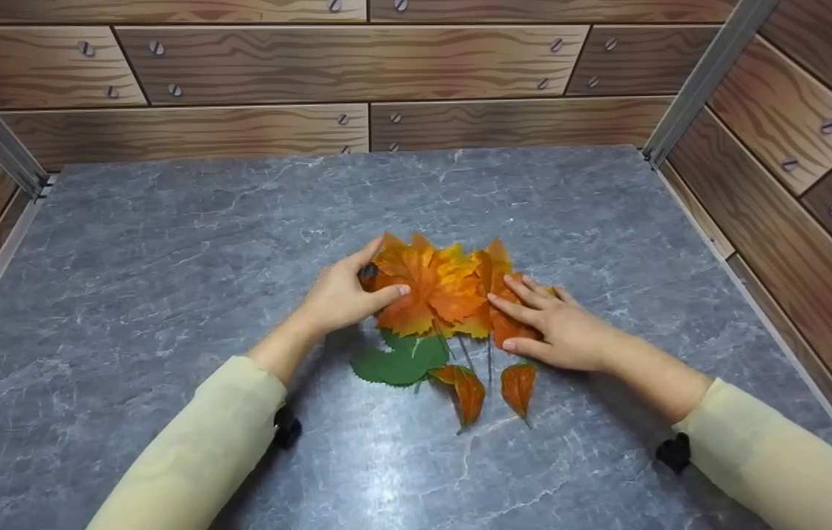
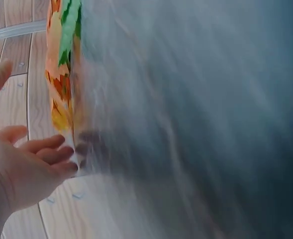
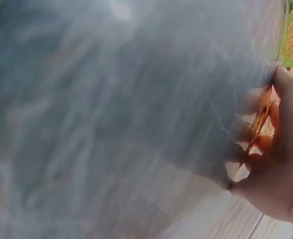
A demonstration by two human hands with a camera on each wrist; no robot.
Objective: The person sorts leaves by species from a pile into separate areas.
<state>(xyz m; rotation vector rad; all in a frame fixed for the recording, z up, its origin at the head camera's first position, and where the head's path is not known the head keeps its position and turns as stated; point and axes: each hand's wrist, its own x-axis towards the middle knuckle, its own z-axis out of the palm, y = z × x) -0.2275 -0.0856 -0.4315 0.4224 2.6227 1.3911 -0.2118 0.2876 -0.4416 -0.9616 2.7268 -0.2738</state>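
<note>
Several orange-yellow artificial maple leaves [image 1: 427,283] lie overlapped on the grey marbled table. At their left edge is my left hand [image 1: 339,294], its thumb over the nearest leaf and apart from the fingers. The left wrist view shows this hand [image 2: 32,164] with fingertips low at the table surface beside the leaves [image 2: 61,94]. My right hand [image 1: 570,327] rests with spread fingers on an orange leaf [image 1: 508,327] at the right end of the group. In the right wrist view, that hand's fingertips [image 3: 238,185] touch the table. Its palm hides part of the leaf.
A green leaf [image 1: 401,361] lies just below the orange ones. Two small curled orange-green leaves [image 1: 469,394] sit nearer the front, with thin dark stems [image 1: 490,361] beside them. Wood-patterned walls [image 1: 350,62] and metal posts [image 1: 710,73] bound the table [image 1: 202,221].
</note>
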